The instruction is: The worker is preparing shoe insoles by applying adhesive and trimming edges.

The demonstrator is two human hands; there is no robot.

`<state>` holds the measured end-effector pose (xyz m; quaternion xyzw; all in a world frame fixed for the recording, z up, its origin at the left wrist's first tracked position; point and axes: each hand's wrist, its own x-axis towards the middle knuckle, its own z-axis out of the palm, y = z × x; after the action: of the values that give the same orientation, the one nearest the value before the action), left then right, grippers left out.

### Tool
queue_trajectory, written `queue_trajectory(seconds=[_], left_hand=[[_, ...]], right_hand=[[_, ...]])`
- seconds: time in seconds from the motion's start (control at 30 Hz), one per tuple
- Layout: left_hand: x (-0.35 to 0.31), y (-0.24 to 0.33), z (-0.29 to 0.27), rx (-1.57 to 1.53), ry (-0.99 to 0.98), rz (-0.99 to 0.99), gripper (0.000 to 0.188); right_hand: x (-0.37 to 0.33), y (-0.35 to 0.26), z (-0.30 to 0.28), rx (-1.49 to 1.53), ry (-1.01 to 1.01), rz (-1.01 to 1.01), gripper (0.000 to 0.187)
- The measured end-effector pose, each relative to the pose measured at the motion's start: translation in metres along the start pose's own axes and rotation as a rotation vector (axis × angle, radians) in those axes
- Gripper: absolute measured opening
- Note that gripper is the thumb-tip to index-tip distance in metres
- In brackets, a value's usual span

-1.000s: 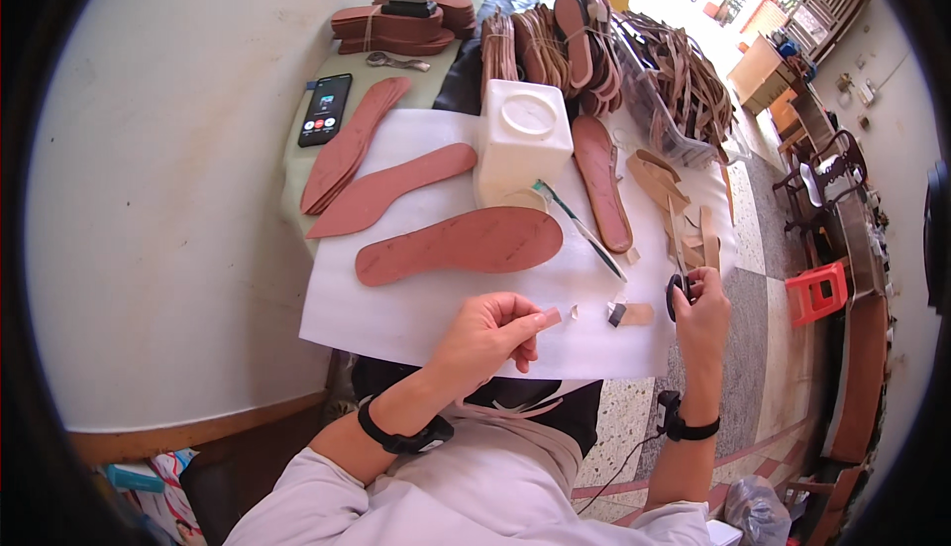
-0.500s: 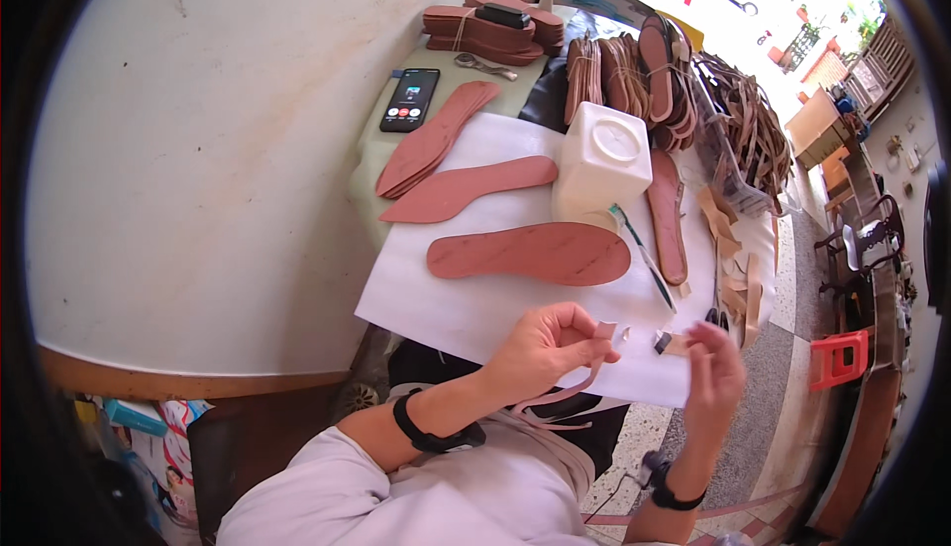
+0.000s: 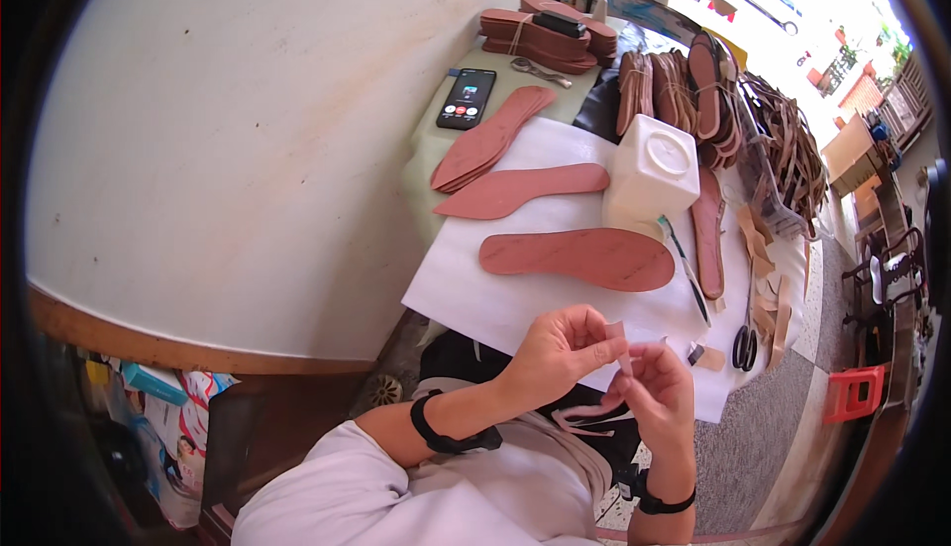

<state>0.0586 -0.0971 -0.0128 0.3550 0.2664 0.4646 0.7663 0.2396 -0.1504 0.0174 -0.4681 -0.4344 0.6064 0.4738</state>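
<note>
Over the near edge of the white-covered table, my left hand (image 3: pixel 565 356) is closed, pinching a narrow pinkish-beige strap (image 3: pixel 616 332) between thumb and fingers. Its upper end stands above the fingertips. My right hand (image 3: pixel 660 392) meets it from the right, thumb and fingers closed on the same strap just below. More of the strap hangs behind the hands toward my lap. Beyond them lies a single reddish-brown insole (image 3: pixel 580 258). To the right of my hands rests a small dark-and-tan piece (image 3: pixel 704 356).
Scissors (image 3: pixel 745 347) and tan offcuts (image 3: pixel 768 298) lie at the right edge. A toothbrush (image 3: pixel 684 269) lies beside a white square container (image 3: pixel 651 174). Stacked insoles (image 3: pixel 490 140), a phone (image 3: pixel 467 98) and a bin of straps (image 3: pixel 773 184) stand farther back. A wall (image 3: pixel 248 169) closes the left.
My right hand has come left from beside the small dark-and-tan piece and now grips the strap next to my left hand. The scissors are uncovered. The whole view has shifted.
</note>
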Motion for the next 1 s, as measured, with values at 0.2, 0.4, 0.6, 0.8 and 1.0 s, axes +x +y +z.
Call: queue_trajectory(seconds=[0.2, 0.4, 0.6, 0.8, 1.0], left_hand=[[-0.05, 0.037, -0.035, 0.166, 0.237, 0.087, 0.005], [-0.093, 0.063, -0.093, 0.186, 0.517, 0.307, 0.01], [-0.127, 0.05, -0.129, 0.104, 0.655, 0.138, 0.011], [-0.125, -0.012, -0.164, 0.131, 0.656, -0.177, 0.008], [-0.122, -0.04, -0.204, 0.614, 0.51, -0.407, 0.038]], right_hand=[[-0.026, 0.01, 0.004, -0.139, -0.247, 0.325, 0.013], [-0.058, 0.021, -0.02, -0.212, -0.339, 0.549, 0.01], [-0.11, -0.009, -0.089, -0.436, -0.143, 0.469, 0.013], [-0.126, -0.003, -0.107, -0.803, -0.003, 0.395, 0.017], [-0.123, 0.034, -0.102, -1.366, -0.046, 0.359, 0.041]])
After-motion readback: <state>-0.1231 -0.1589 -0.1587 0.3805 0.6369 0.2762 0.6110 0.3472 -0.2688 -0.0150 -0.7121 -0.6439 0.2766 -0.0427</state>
